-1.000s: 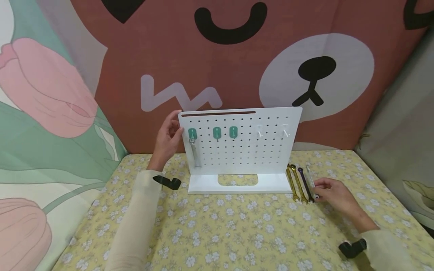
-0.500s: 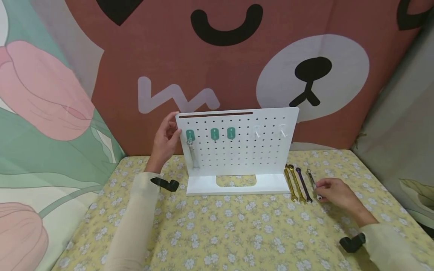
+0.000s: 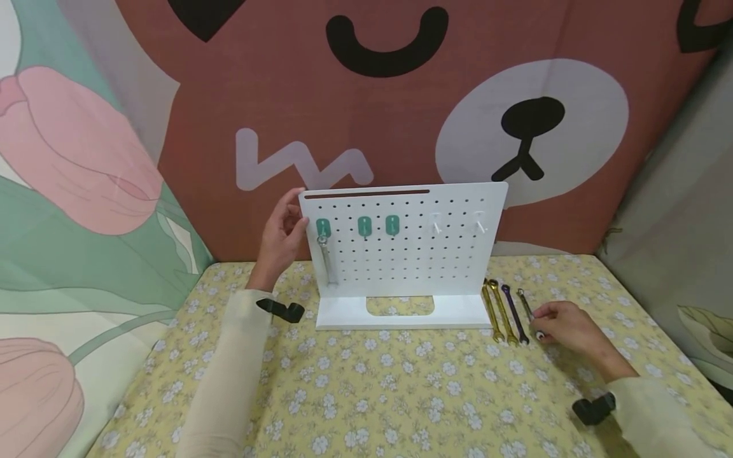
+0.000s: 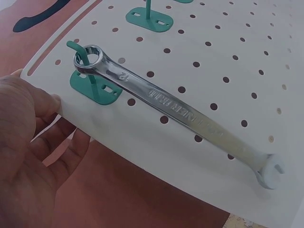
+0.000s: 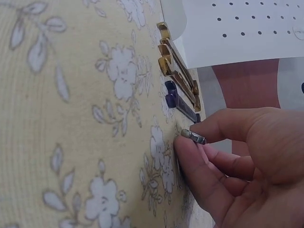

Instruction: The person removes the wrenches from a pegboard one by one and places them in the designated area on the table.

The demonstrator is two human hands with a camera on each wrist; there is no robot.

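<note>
My left hand (image 3: 280,232) grips the upper left edge of a white pegboard (image 3: 412,254), thumb on the front face and fingers behind. Close to it, a silver combination wrench (image 4: 166,102) hangs by its ring end from a green hook (image 4: 92,88), its open end lower down. On the right, my right hand (image 3: 567,327) pinches another silver wrench (image 3: 525,304) between thumb and forefinger at its near end. The right wrist view shows that wrench tip (image 5: 193,136) between the fingertips. A purple wrench (image 3: 515,313) lies just left of it, apart.
Two gold wrenches (image 3: 502,312) lie between the purple one and the pegboard's base (image 3: 343,315). Two more green hooks (image 3: 364,226) and two clear hooks (image 3: 480,221) sit on the board bearing nothing. A flowered cloth (image 3: 401,394) covers the table; a printed curtain (image 3: 401,127) stands behind.
The silver wrench at my right hand has shifted slightly right, widening the gap to the purple wrench, and looks turned onto its narrow side. My left hand stays on the pegboard.
</note>
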